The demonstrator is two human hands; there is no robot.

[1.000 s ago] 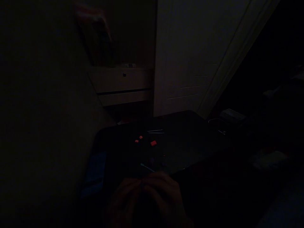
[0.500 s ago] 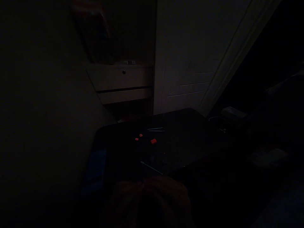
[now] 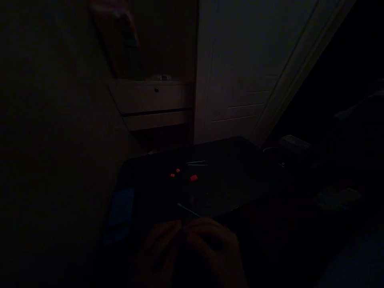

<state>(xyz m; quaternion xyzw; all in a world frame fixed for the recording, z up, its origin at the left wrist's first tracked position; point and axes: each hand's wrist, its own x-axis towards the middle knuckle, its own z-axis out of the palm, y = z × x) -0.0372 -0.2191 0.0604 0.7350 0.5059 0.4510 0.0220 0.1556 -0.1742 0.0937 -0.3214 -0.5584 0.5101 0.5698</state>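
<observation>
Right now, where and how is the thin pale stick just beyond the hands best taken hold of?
Probably mid-shaft, pinched across its width from above. The thin pale stick looks to lie flat on the dark table, slanting from a slightly wider far end toward the right hand, which seems to hide its near end. Its middle is slim and uncovered, so coming from above looks easiest.

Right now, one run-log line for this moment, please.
left hand, right hand: close together | anything held: too dark to tell | dark table: red block, pale stick beyond hands
</observation>
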